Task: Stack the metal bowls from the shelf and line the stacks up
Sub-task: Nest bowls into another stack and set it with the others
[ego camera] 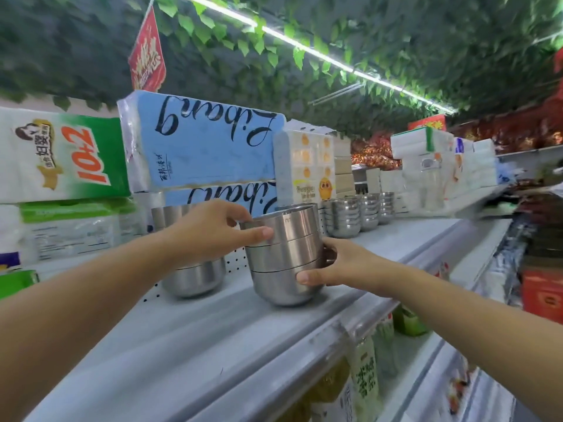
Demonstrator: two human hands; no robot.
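Note:
A stack of three metal bowls (285, 254) stands on the grey shelf (213, 330), near its front. My left hand (213, 229) pinches the rim of the top bowl, thumb on the outside. My right hand (338, 264) grips the bottom bowl from the right, fingers behind it and thumb in front. Partly hidden behind my left hand is a second stack of metal bowls (195, 275). Several smaller bowl stacks (356, 216) stand in a row further right along the shelf.
Packs of tissue paper line the back of the shelf: a green-and-white pack (61, 153), blue packs (207, 147) and a yellow-print pack (304, 166). Bottles (365, 373) stand on the shelf below. Leafy decoration and a light strip hang overhead.

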